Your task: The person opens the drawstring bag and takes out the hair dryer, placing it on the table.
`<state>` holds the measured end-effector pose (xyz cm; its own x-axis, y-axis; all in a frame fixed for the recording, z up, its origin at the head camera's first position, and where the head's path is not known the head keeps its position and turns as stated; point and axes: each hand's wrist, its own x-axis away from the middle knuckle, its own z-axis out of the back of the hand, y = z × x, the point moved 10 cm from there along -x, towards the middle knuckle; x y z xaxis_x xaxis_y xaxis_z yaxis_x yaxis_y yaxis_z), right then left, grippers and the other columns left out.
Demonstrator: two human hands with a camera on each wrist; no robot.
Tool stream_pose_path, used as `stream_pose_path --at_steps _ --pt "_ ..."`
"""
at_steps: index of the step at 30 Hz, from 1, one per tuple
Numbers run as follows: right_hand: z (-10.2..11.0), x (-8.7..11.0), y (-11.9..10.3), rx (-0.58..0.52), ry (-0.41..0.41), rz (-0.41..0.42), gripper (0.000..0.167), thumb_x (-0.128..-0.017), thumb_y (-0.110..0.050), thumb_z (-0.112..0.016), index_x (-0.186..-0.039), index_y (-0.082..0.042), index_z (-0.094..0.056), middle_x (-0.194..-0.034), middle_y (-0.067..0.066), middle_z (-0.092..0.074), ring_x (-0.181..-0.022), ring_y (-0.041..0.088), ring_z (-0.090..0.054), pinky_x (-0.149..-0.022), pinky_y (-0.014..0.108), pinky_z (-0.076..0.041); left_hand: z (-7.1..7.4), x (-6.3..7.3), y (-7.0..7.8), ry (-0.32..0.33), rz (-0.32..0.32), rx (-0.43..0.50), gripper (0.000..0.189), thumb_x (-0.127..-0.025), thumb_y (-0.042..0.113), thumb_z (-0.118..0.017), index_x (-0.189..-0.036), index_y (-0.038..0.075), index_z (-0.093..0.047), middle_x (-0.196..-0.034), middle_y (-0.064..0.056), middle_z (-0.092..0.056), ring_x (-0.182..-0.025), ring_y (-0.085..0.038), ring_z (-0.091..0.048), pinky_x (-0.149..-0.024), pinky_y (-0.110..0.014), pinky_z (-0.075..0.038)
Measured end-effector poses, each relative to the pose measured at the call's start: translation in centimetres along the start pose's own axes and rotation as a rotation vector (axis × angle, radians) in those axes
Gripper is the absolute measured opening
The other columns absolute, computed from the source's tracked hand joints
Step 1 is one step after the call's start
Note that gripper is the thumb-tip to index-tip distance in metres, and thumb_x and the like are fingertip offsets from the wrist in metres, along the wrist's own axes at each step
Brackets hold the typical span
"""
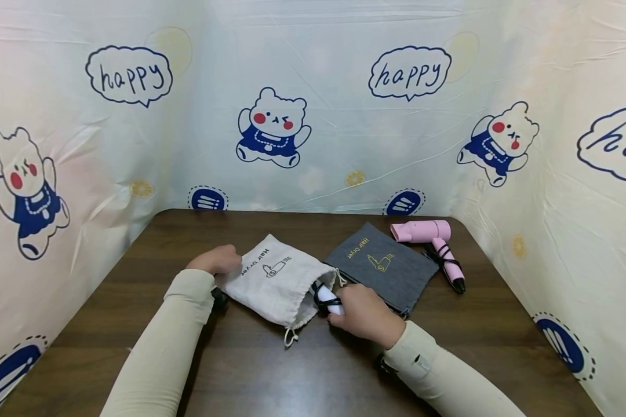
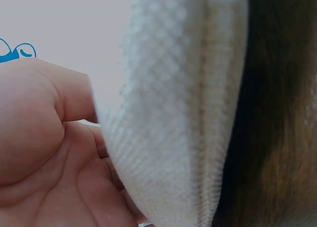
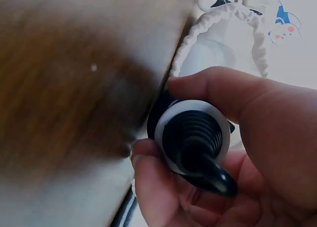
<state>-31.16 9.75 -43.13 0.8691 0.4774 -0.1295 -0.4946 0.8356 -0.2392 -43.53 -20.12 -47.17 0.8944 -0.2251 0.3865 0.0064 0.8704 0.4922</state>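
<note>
A cream drawstring bag printed "Hair Dryer" lies on the table with its mouth toward the right. At the bag's closed left end, my left hand grips the cloth; in the left wrist view the thumb and fingers meet its edge, their tips hidden behind it. My right hand holds the white handle of a hair dryer at the bag's mouth. Black cord is wound round that handle, and the dryer's other end is hidden inside the bag. The right wrist view shows the handle's black ribbed cord end between thumb and fingers.
A dark grey pouch, also printed "Hair Dryer", lies right of the cream bag. Beyond it, near the table's back right corner, is a pink hair dryer with its cord wrapped round the handle. Printed curtains surround the brown table.
</note>
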Motion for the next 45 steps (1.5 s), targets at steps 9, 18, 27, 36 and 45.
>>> stream_pose_path --at_steps 9,18,27,36,45 --pt "-0.3 0.2 0.6 -0.018 -0.04 -0.054 0.022 -0.076 -0.029 -0.079 -0.08 -0.016 -0.062 -0.07 -0.006 -0.057 -0.057 0.011 -0.05 -0.051 0.031 -0.042 -0.1 0.2 0.1 -0.012 0.012 -0.002 0.034 -0.1 0.016 -0.042 -0.117 -0.007 -0.061 -0.101 -0.017 -0.061 -0.087 -0.031 -0.058 -0.071 -0.037 -0.049" --pt "-0.4 0.3 1.4 -0.005 -0.064 -0.109 0.023 -0.08 -0.033 -0.074 -0.09 -0.015 -0.063 -0.075 -0.006 -0.057 -0.061 0.014 -0.052 -0.052 0.036 -0.043 0.0 0.2 0.6 -0.002 -0.019 0.009 0.029 -0.098 0.015 -0.043 -0.105 -0.004 -0.064 -0.088 -0.012 -0.058 -0.078 -0.027 -0.057 -0.065 -0.035 -0.048" --pt "-0.3 0.5 0.7 -0.034 -0.103 -0.01 0.021 -0.09 -0.028 -0.07 -0.099 -0.011 -0.064 -0.081 -0.004 -0.057 -0.066 0.011 -0.052 -0.058 0.031 -0.044 0.0 0.4 0.6 0.0 -0.004 -0.023 0.03 -0.099 0.015 -0.042 -0.104 -0.003 -0.066 -0.085 -0.011 -0.057 -0.077 -0.027 -0.057 -0.065 -0.035 -0.047" --pt "-0.5 1.0 0.3 -0.026 -0.111 0.076 0.018 -0.098 -0.026 -0.064 -0.1 -0.009 -0.06 -0.084 -0.004 -0.055 -0.07 0.009 -0.05 -0.065 0.03 -0.046 -0.2 0.5 0.8 0.002 -0.013 -0.038 0.029 -0.098 0.013 -0.042 -0.102 -0.004 -0.066 -0.085 -0.012 -0.058 -0.076 -0.027 -0.057 -0.064 -0.035 -0.047" --pt "-0.3 1.4 0.9 -0.033 -0.099 0.057 0.015 -0.099 -0.026 -0.062 -0.096 -0.012 -0.057 -0.082 -0.006 -0.052 -0.068 0.01 -0.049 -0.062 0.03 -0.044 -0.1 0.4 0.6 0.002 0.0 -0.029 0.033 -0.101 0.015 -0.041 -0.107 -0.004 -0.066 -0.09 -0.014 -0.061 -0.08 -0.029 -0.059 -0.066 -0.036 -0.049"
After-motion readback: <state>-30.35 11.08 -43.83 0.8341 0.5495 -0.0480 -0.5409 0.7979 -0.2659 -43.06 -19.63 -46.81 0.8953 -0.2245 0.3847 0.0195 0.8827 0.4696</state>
